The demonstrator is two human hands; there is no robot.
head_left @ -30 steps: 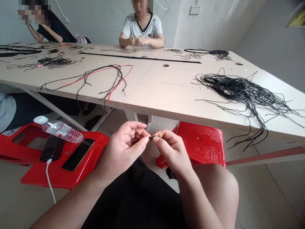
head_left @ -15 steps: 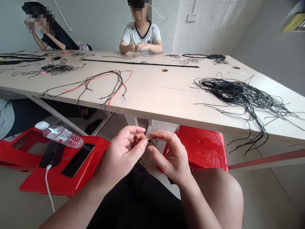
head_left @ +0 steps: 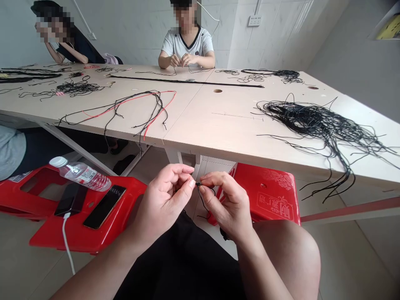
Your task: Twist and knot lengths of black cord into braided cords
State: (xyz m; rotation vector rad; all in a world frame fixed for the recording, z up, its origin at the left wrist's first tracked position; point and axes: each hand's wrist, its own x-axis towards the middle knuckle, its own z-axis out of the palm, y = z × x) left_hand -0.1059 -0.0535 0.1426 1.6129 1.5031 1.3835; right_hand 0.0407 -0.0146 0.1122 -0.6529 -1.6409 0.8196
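A thin black cord (head_left: 202,200) with a small knot hangs between my two hands, above my lap and in front of the table edge. My left hand (head_left: 170,193) pinches one end of it between thumb and fingertips. Close beside it, my right hand (head_left: 226,200) has its thumb and index finger closed on the cord just right of the knot. A loop of cord curves by the right fingertips, and a loose end dangles below. The part inside my left fingers is hidden.
The table (head_left: 193,129) holds a tangled black cord pile (head_left: 312,118) at right and black and red cords (head_left: 150,102) at left. Red stools (head_left: 265,187) stand below; one bears a bottle (head_left: 86,175) and a phone (head_left: 104,207). Two people sit across.
My right thumb and index finger, apart before, have closed on the cord by the knot. My left hand keeps its pinch. The whole view has shifted slightly.
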